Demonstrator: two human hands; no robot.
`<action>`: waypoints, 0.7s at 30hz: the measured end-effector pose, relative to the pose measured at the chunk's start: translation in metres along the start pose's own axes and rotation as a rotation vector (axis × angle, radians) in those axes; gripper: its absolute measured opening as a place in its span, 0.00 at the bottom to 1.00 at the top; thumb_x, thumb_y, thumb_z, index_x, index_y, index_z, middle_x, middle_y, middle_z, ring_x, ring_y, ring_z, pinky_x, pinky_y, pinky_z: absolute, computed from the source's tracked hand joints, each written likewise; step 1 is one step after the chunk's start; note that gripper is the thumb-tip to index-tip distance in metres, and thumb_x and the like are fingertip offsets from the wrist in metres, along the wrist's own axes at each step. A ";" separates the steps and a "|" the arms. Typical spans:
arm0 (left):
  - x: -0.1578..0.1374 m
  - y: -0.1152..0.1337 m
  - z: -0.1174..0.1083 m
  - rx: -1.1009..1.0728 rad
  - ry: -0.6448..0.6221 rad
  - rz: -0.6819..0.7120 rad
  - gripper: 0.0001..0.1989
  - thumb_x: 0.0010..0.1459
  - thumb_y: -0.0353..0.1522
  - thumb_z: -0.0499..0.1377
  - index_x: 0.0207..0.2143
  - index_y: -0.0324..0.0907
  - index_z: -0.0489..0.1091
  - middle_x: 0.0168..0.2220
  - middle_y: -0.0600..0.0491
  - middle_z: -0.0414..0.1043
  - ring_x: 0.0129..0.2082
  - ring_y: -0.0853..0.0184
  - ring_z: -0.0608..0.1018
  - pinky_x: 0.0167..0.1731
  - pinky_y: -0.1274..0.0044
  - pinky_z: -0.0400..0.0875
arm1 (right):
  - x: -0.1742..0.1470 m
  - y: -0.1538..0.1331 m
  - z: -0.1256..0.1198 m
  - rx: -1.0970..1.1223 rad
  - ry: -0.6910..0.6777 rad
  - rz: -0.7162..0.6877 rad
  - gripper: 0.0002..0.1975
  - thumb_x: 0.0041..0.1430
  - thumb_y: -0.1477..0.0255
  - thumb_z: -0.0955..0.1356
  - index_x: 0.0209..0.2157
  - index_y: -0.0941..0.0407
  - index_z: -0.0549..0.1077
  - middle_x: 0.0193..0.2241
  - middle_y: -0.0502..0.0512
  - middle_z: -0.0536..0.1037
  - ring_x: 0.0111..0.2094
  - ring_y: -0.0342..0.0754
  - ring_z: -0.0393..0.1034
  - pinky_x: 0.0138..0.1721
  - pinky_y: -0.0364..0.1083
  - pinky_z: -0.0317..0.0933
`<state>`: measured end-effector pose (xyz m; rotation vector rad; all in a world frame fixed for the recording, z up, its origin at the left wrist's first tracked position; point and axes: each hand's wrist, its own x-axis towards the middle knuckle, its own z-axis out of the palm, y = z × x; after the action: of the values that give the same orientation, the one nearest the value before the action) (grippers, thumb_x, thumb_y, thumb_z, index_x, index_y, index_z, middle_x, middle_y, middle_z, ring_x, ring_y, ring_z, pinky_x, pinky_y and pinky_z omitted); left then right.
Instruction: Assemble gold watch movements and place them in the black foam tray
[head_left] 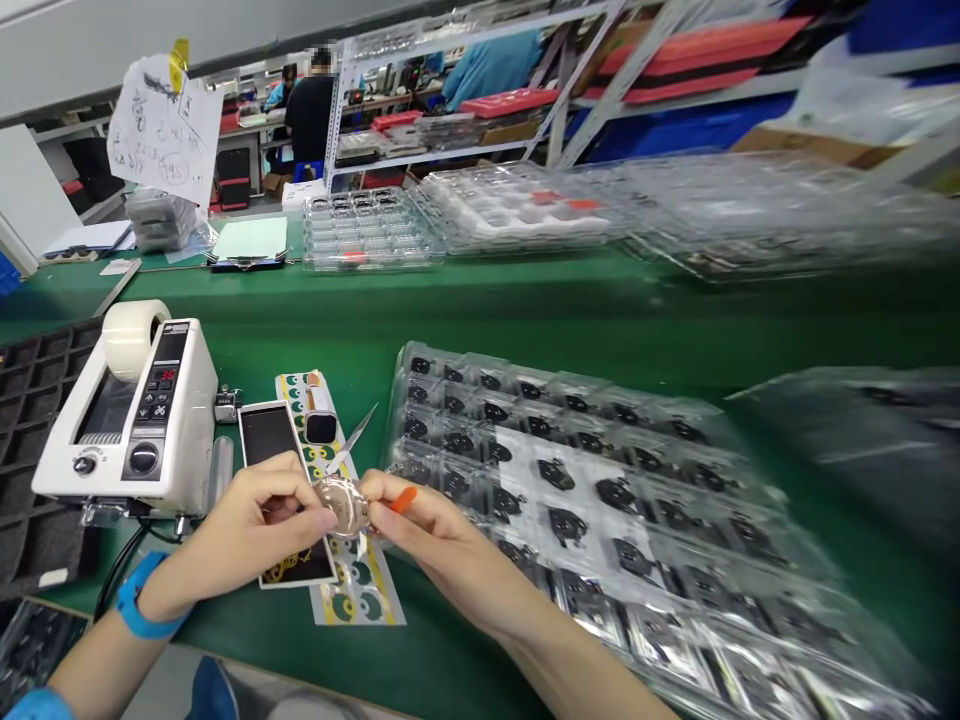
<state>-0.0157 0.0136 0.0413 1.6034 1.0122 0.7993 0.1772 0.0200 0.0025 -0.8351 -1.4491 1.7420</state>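
Just below the middle of the frame, a shiny round disc (345, 505) sits between both hands: the left hand (281, 510) has thumb and forefinger pinched on its left edge, the right hand (420, 515) on its right, beside an orange tab (403, 500). It looks light, stiff, slick and easily scratched; the rim seems the safest hold.

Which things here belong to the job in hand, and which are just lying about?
Likely the job: round clear piece, held by left hand and right hand; orange tab; black parts; perhaps the tape dispenser, its display lit.

Apparently just about: clipboard; handwritten note.
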 end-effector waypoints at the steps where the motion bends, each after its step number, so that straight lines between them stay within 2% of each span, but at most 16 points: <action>1: 0.000 0.000 0.000 -0.005 0.000 0.000 0.15 0.59 0.36 0.59 0.21 0.40 0.66 0.25 0.57 0.56 0.25 0.71 0.60 0.24 0.77 0.53 | 0.000 0.000 0.000 0.001 -0.002 -0.004 0.24 0.58 0.47 0.65 0.25 0.54 0.64 0.24 0.46 0.59 0.27 0.44 0.51 0.30 0.44 0.47; 8: -0.001 -0.004 0.003 0.001 0.013 -0.005 0.15 0.58 0.34 0.58 0.20 0.40 0.63 0.25 0.57 0.56 0.23 0.72 0.60 0.23 0.78 0.53 | -0.001 -0.003 0.001 -0.025 -0.003 -0.009 0.25 0.58 0.46 0.65 0.25 0.54 0.64 0.24 0.47 0.58 0.27 0.45 0.51 0.31 0.45 0.48; 11: -0.002 -0.007 0.008 0.086 0.064 0.010 0.15 0.59 0.34 0.57 0.20 0.41 0.61 0.25 0.58 0.56 0.23 0.72 0.61 0.22 0.78 0.54 | 0.000 -0.004 0.003 -0.061 0.008 -0.009 0.25 0.57 0.45 0.64 0.25 0.53 0.65 0.24 0.48 0.60 0.28 0.46 0.53 0.32 0.45 0.50; 14: -0.002 -0.011 0.011 0.306 0.203 0.042 0.13 0.57 0.32 0.57 0.21 0.41 0.61 0.26 0.58 0.57 0.23 0.73 0.62 0.22 0.79 0.55 | 0.000 -0.002 0.002 -0.129 0.032 -0.042 0.25 0.58 0.46 0.63 0.26 0.54 0.67 0.25 0.49 0.64 0.29 0.47 0.57 0.33 0.46 0.52; 18: -0.001 -0.013 0.004 0.645 0.512 0.170 0.13 0.56 0.31 0.60 0.21 0.41 0.61 0.24 0.58 0.59 0.22 0.72 0.63 0.24 0.77 0.57 | -0.001 0.002 -0.001 -0.167 0.122 -0.077 0.24 0.59 0.46 0.63 0.27 0.54 0.68 0.27 0.50 0.66 0.30 0.46 0.59 0.33 0.45 0.54; 20: -0.001 -0.013 -0.001 0.622 0.594 0.306 0.12 0.59 0.28 0.59 0.23 0.40 0.64 0.26 0.56 0.62 0.25 0.71 0.67 0.26 0.77 0.61 | 0.000 0.001 -0.002 -0.143 0.135 -0.077 0.24 0.58 0.47 0.64 0.27 0.54 0.69 0.26 0.49 0.66 0.29 0.45 0.58 0.33 0.44 0.54; 21: -0.001 -0.013 -0.002 0.564 0.581 0.379 0.09 0.59 0.28 0.59 0.25 0.40 0.67 0.28 0.55 0.65 0.27 0.70 0.70 0.27 0.77 0.64 | 0.000 0.000 -0.002 -0.129 0.132 -0.074 0.24 0.58 0.47 0.65 0.27 0.54 0.69 0.25 0.49 0.65 0.28 0.45 0.58 0.32 0.44 0.55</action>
<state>-0.0204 0.0151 0.0289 2.1426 1.4548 1.3784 0.1789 0.0214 0.0017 -0.9342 -1.4966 1.5229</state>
